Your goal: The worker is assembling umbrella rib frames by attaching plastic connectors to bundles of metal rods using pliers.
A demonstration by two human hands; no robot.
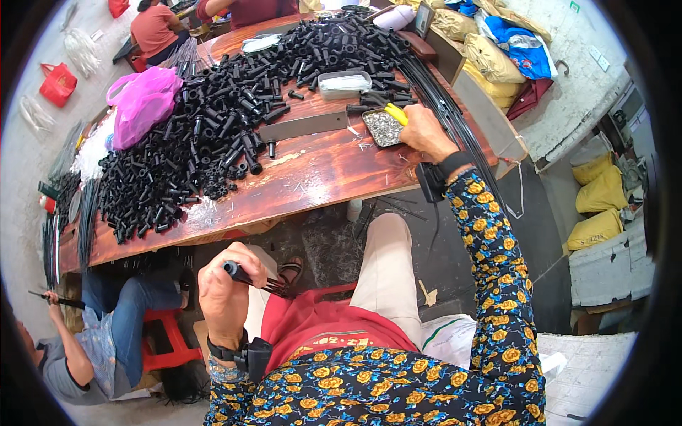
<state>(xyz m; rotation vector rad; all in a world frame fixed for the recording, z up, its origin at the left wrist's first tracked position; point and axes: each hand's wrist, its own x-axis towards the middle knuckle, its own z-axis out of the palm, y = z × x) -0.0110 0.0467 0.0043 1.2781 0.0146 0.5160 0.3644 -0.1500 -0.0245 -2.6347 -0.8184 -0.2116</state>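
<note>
My left hand is closed over my lap around a black tubular plastic piece. Thin dark rods stick out beside it toward my right; whether they join the piece, I cannot tell. At the table's right side, my right hand grips a yellow-handled tool, its kind unclear. It is at the right edge of a small tray heaped with tiny silvery parts. Left of the tray lies a flat grey bar, and behind it stands a clear plastic box.
A large heap of black plastic tubes covers much of the wooden table. A pink plastic bag rests on its left part. Long black rods line the right edge. At lower left a co-worker sits near a red stool.
</note>
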